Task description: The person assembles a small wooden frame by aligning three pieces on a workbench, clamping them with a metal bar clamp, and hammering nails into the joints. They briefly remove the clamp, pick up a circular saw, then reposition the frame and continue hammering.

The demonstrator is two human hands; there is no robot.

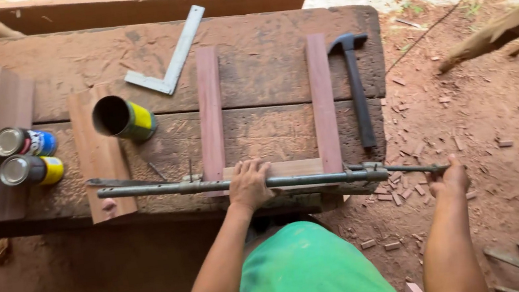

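Across the middle of the frame, a worn wooden desk (261, 53) on red dirt strewn with wood chips, outdoors by the look. Lower centre, a long bar clamp (316, 176) laid along the desk's near edge, seemingly to squeeze two upright reddish slats (210, 106) against a pale crosspiece (288, 167). Left hand (249, 183) pressed flat over the bar, fingers curled, likely steadying. Right hand (449, 179), lower right, closed around the clamp's handle end. Right of centre, a hammer (356, 88); upper centre, a steel square (170, 54); at left, three cans (28, 154).
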